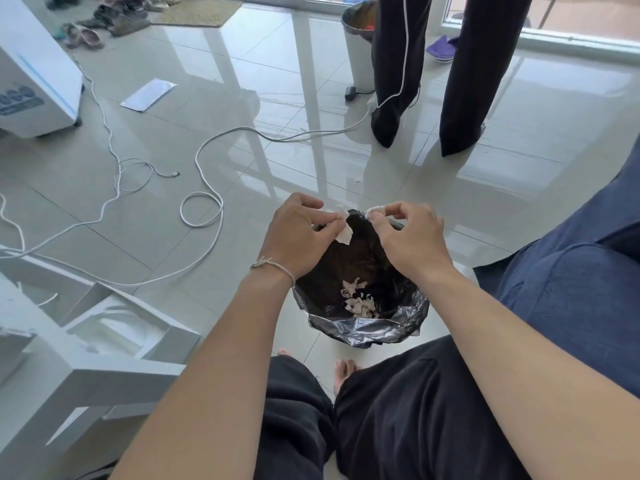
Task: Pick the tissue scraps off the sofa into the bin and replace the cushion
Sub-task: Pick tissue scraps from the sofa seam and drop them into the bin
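A small bin lined with a black bag (363, 327) stands on the floor between my knees and the far tiles. Several white tissue scraps (358, 301) lie at its bottom. Both hands hover over its opening. My left hand (298, 237) pinches a white tissue scrap (343, 227) that hangs from its fingertips. My right hand (408, 237) pinches a smaller crumpled tissue scrap (374, 211). The blue sofa (581, 282) fills the right edge. No cushion is in view.
White cables (202, 188) loop over the tiled floor at left. A white table (104, 348) stands at lower left, a white appliance (34, 74) at upper left. A person in dark trousers (446, 74) stands ahead beside another bin (358, 46). A paper sheet (149, 94) lies on the floor.
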`<state>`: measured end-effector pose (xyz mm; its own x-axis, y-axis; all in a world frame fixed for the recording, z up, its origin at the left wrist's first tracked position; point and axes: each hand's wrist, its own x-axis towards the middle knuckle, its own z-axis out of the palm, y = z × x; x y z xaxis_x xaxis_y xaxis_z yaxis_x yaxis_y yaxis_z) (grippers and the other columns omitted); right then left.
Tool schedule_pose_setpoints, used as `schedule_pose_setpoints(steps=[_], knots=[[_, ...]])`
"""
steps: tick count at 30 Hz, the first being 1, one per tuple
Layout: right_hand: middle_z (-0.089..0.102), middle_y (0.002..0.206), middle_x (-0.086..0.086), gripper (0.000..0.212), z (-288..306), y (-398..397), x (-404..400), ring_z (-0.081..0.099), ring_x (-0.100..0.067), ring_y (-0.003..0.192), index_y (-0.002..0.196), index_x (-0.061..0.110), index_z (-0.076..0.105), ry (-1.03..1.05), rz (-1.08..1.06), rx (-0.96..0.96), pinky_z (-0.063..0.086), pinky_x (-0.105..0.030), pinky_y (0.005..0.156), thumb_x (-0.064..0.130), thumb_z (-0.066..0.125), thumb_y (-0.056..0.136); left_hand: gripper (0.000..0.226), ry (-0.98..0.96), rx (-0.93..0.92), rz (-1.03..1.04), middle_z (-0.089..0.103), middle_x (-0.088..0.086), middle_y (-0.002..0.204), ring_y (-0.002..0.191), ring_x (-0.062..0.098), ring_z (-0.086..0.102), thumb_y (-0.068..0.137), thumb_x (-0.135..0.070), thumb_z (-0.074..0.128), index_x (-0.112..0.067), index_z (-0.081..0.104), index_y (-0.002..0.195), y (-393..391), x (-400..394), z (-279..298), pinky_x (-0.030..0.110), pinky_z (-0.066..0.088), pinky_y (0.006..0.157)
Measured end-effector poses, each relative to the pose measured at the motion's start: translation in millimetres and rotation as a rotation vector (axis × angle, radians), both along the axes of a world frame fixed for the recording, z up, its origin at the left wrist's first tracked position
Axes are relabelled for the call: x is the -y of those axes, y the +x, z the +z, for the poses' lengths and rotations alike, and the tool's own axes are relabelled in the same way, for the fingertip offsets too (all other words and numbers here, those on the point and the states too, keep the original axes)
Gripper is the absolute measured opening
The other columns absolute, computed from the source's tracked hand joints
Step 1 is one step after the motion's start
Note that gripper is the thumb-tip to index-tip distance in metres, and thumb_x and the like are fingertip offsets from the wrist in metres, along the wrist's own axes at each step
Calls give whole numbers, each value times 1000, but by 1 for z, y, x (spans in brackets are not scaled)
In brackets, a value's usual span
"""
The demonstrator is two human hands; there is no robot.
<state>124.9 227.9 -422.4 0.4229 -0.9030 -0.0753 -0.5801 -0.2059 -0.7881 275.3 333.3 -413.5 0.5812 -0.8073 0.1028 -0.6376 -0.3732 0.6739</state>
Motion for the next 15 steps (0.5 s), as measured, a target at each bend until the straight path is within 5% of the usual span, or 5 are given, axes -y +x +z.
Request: schedule_pose_setpoints(steps=[10, 15], knots=[[62, 120, -4, 29, -2, 1, 0, 44, -26, 126, 106, 27, 70, 11, 6, -22, 38, -36, 99, 51, 59, 95, 28, -4, 16, 29, 66, -5, 116, 103, 9, 63, 87, -41, 73, -20, 79, 105, 1, 2, 3, 17, 42, 91], [62, 120, -5, 29, -1, 0, 0, 45, -26, 125, 105, 27, 70, 16, 1, -21, 40, -39, 101, 52, 59, 95, 32, -8, 37, 36, 67, -7, 116, 106, 6, 61, 87, -42, 71, -20, 78, 109, 2, 1, 5, -4, 30, 79]])
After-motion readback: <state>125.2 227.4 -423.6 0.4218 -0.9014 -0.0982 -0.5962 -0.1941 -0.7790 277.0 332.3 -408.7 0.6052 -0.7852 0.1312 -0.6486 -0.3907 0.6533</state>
